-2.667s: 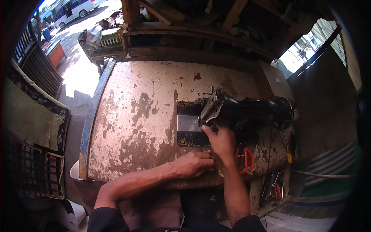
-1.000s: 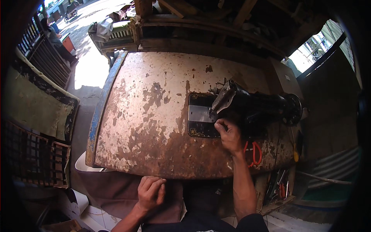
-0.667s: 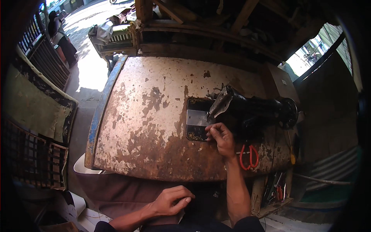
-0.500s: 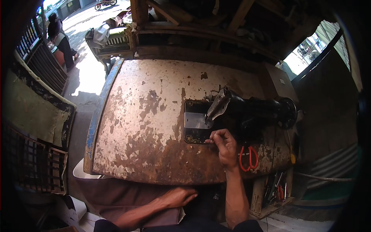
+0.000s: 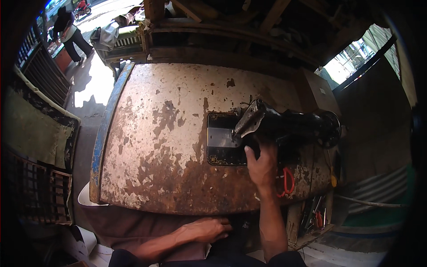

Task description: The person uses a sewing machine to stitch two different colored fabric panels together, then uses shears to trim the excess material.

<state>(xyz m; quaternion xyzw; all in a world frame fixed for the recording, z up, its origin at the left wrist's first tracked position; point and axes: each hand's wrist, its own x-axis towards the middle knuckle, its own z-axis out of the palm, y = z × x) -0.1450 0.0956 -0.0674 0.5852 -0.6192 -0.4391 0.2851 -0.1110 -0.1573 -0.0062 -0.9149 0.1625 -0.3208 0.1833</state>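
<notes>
A black sewing machine (image 5: 302,127) stands on the right part of a worn wooden table (image 5: 147,133). My right hand (image 5: 263,167) reaches in under its arm, beside the needle area. The thumb is held apart, pointing at the metal needle plate (image 5: 222,138); the other fingertips are hidden in the dark by the machine. Red-handled scissors (image 5: 291,180) lie just right of that wrist, partly behind it. Below the table's front edge, my left hand (image 5: 211,229) rests with curled fingers by brown cloth (image 5: 115,224); whatever its fingers may hold is hidden.
An open drawer (image 5: 307,236) with several tools sits under the table at right. A yellow-handled tool (image 5: 333,180) hangs near the table's right end. Wooden shelving (image 5: 213,33) stands behind. At far left, a person (image 5: 71,33) is outside, past a slatted gate (image 5: 44,64).
My right hand has moved forward, from a pinch above the machine bed's front edge to under the machine's arm, its thumb now apart. The left fingers have curled more. The view has shifted slightly.
</notes>
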